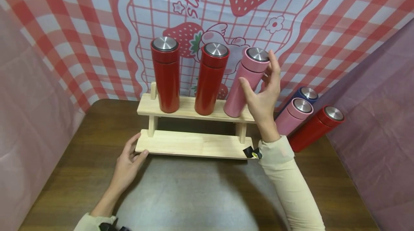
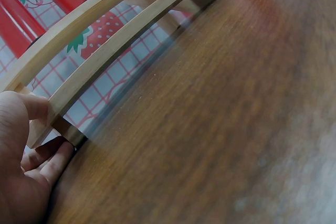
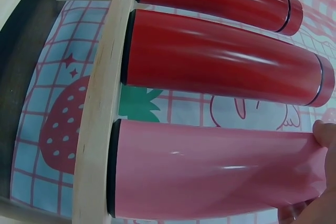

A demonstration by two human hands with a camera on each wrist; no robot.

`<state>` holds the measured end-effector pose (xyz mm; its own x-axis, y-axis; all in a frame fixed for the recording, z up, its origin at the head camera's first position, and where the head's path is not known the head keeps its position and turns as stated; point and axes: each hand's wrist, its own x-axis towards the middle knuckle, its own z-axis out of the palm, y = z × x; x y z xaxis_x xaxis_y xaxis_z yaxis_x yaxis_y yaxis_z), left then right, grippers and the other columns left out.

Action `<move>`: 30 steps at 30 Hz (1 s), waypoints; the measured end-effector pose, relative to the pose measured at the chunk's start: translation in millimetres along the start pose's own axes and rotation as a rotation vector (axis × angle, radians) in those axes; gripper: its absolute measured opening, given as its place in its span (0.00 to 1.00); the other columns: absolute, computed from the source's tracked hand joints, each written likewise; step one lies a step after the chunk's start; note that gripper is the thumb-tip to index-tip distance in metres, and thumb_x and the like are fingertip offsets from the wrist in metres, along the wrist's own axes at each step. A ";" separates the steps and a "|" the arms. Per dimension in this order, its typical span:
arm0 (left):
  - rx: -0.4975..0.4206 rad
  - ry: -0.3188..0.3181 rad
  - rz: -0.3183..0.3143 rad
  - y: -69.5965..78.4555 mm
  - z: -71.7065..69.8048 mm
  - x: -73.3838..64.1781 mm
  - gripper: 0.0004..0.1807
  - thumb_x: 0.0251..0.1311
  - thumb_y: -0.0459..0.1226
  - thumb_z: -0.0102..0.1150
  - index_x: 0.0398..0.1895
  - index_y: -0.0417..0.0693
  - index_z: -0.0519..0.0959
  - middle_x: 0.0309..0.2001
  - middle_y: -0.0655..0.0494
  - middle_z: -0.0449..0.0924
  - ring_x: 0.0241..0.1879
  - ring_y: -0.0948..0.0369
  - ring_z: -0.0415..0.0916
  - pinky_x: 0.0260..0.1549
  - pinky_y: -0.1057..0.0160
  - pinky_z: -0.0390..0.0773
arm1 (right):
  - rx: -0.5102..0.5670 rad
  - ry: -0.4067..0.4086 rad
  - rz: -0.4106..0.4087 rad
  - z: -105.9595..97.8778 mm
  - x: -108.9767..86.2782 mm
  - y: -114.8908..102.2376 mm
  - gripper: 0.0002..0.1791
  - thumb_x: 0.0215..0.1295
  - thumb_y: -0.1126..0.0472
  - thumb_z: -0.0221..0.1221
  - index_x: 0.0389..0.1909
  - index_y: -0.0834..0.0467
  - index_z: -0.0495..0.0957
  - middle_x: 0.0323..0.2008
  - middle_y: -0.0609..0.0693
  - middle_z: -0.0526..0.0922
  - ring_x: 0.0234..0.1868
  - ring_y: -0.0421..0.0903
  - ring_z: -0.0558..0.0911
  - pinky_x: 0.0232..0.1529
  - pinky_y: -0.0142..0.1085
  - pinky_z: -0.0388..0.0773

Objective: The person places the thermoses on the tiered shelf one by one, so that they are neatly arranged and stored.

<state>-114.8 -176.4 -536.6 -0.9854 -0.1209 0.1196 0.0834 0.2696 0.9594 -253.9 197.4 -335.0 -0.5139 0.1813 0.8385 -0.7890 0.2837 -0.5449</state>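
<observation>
A two-step wooden display stand (image 1: 194, 144) sits on the table. My left hand (image 1: 128, 162) holds the left end of its lower step, thumb at the front edge; in the left wrist view the fingers (image 2: 56, 162) curl low beside that end. On the upper step stand two red thermos flasks (image 1: 167, 80) with steel-topped lids, side by side. To their right a pink thermos flask (image 1: 243, 85) stands at the upper step's right part. My right hand (image 1: 266, 98) grips its upper body from the right, thumb in front; its base meets the step in the right wrist view.
Right of the stand, partly behind my right forearm, are a blue flask (image 1: 308, 93), another pink flask (image 1: 292, 116) and another red flask (image 1: 318, 126). A strawberry-print cloth (image 1: 155, 15) hangs close behind the stand. Pink curtains (image 1: 29, 109) border both sides of the brown table (image 1: 77, 166).
</observation>
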 end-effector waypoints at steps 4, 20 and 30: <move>-0.024 -0.002 -0.003 1.8 0.0 0.2 0.39 0.78 0.36 0.68 0.87 0.46 0.63 0.76 0.24 0.69 0.73 0.36 0.74 0.54 0.83 0.76 | -0.011 -0.011 -0.007 -1.4 0.7 -1.2 0.49 0.61 0.67 0.77 0.81 0.66 0.66 0.63 0.52 0.83 0.62 0.50 0.82 0.59 0.37 0.82; 0.009 -0.023 -0.003 -12.9 -1.3 4.3 0.39 0.80 0.41 0.68 0.88 0.53 0.62 0.79 0.28 0.67 0.76 0.35 0.70 0.57 0.80 0.76 | -0.093 -0.047 0.014 -11.9 1.1 -6.6 0.58 0.59 0.64 0.80 0.87 0.63 0.59 0.62 0.46 0.83 0.64 0.49 0.83 0.66 0.40 0.79; 0.016 -0.006 -0.015 1.8 -0.4 0.5 0.39 0.79 0.37 0.67 0.87 0.47 0.63 0.78 0.26 0.68 0.75 0.36 0.73 0.59 0.75 0.78 | -0.074 0.005 0.016 -24.3 -9.6 -15.6 0.58 0.60 0.56 0.81 0.85 0.65 0.59 0.65 0.50 0.80 0.69 0.54 0.79 0.71 0.43 0.75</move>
<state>-115.1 -176.3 -534.7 -0.9874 -0.1195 0.1042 0.0667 0.2831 0.9568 -228.4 214.1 -334.5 -0.5246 0.1913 0.8296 -0.7533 0.3497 -0.5570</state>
